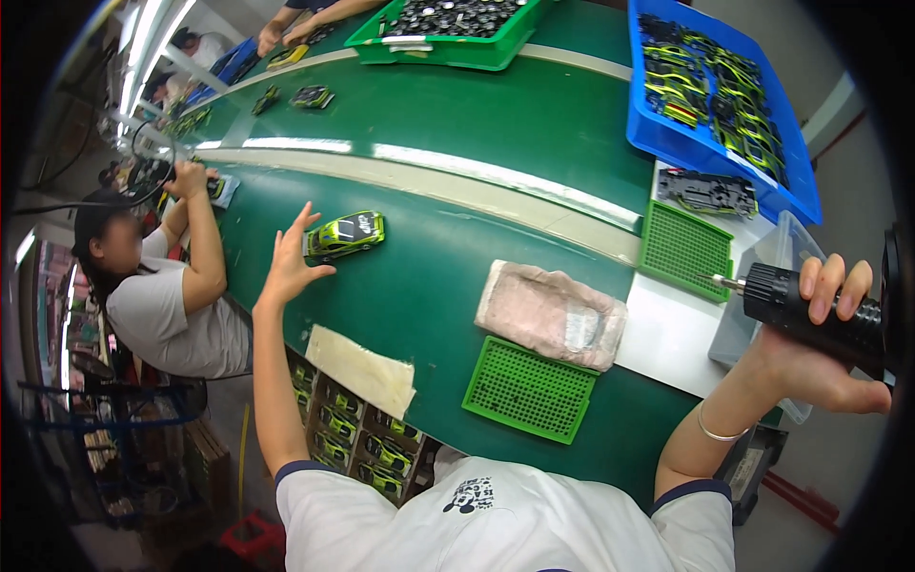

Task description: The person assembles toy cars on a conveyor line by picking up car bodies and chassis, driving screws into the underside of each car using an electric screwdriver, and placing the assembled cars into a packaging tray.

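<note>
My left hand [291, 259] reaches over the green worktop with its fingers spread. Just right of it a green and black toy car [347, 234] stands on its wheels; I see a small gap between fingers and car. At the far right my right hand [810, 353] is wrapped round a black electric screwdriver [796, 300], whose bit points left above a green perforated tray [681, 253]. Beyond that tray lies a black toy car chassis [707, 193], underside up.
A pinkish padded cradle [543, 310] and another green perforated tray [530, 389] sit before me. A blue bin [710, 114] of car bodies stands at the back right, a green bin [443, 38] of black parts at the back. A co-worker [172, 296] works at left, beside boxed cars [357, 434].
</note>
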Demonstrator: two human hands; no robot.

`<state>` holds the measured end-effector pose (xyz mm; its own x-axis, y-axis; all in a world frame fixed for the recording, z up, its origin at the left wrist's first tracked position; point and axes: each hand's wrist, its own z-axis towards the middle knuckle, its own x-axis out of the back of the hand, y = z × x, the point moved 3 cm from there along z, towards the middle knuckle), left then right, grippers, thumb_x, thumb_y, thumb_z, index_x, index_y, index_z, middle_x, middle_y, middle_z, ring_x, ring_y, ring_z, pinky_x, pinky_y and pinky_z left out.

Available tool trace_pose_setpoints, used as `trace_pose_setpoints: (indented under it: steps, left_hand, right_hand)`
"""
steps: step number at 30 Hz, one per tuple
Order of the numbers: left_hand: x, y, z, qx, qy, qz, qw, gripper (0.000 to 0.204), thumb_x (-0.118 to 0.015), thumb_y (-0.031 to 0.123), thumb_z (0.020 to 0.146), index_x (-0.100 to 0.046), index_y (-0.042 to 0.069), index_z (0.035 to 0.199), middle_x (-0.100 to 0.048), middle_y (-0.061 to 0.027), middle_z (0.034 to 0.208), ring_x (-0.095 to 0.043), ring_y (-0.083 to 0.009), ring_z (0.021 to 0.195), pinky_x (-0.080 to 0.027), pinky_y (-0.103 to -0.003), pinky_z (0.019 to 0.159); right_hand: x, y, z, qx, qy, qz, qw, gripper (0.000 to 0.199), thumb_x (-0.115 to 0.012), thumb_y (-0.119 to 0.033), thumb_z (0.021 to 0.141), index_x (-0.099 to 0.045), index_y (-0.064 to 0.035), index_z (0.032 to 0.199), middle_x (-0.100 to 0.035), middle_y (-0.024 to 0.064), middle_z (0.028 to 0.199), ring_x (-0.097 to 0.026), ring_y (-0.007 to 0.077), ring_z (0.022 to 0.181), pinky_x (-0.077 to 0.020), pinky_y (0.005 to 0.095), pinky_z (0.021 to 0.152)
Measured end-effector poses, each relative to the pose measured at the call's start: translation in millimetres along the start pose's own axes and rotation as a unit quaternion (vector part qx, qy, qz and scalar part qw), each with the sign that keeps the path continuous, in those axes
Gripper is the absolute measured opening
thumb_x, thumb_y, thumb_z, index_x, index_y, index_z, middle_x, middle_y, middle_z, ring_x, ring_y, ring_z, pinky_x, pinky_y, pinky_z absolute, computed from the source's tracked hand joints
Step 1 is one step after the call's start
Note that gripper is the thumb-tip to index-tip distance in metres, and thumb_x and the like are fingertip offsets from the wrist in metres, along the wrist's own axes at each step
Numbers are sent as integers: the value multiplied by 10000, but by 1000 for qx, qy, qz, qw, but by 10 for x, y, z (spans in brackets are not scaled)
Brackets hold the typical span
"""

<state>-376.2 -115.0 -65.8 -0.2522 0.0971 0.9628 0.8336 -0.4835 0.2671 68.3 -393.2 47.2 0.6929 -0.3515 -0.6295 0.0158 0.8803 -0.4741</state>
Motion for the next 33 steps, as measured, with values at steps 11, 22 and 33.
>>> trace_pose_setpoints:
  steps: [11, 22, 33]
  left_hand:
    - [352, -1008, -194, 54, -58, 131, 988, 999, -750, 24, 504, -200, 162, 1326, -560, -56, 1064, -507, -243, 1003, -307, -396, 966]
    - [-316, 2099, 744, -241, -57, -107, 963, 1019, -730, 154, 555, -76, 50, 1330, -583, -197, 832, -555, -357, 784, -430, -397, 732]
    - [386, 3182, 731, -297, -125, -198, 926, 981, -726, 213, 580, -118, 46, 1332, -594, -222, 857, -583, -299, 791, -455, -325, 736]
  right_hand:
    - [-183, 1, -77, 18, 112, -156, 981, 713, -470, -742, 596, -432, -81, 861, -322, 21, 672, -342, 99, 547, -302, 232, 533]
    - [-128, -122, -47, 25, -15, 51, 998, 735, -548, -698, 605, -448, -64, 962, -352, 17, 682, -363, 102, 540, -321, 239, 528]
    - [-112, -404, -49, 83, -63, 53, 993, 763, -500, -703, 651, -400, -73, 1071, -403, 15, 700, -415, 123, 489, -386, 268, 487]
